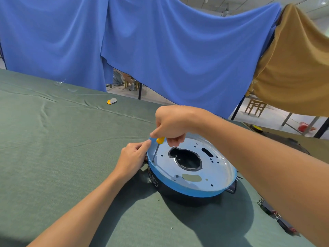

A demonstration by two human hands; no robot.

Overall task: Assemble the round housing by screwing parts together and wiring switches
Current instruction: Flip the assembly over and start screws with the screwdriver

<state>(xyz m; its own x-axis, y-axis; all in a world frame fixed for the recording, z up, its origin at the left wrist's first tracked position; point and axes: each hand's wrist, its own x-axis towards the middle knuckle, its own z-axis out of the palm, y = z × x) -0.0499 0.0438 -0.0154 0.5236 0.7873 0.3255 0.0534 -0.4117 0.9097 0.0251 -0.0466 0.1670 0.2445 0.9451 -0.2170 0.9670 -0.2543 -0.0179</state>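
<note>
round housing (pixel 195 193) on green bench (pixel 53 139) | right hand (pixel 174 123) clamped on yellow screwdriver (pixel 159 140), tip at plate's (pixel 217 168) left edge | left hand (pixel 132 157) touching blue rim, grip unclear | side label (pixel 154 180) unreadable

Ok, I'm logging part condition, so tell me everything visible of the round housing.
The round housing lies on the green tablecloth: a shallow dark drum with a blue band round its top rim and a shiny metal plate set inside. The plate has a large irregular central opening, a slot, an oval cut-out and small holes. A label shows on the dark side wall. The left hand touches its rim; the screwdriver, gripped by the right hand, has its tip on the plate near there.
</note>
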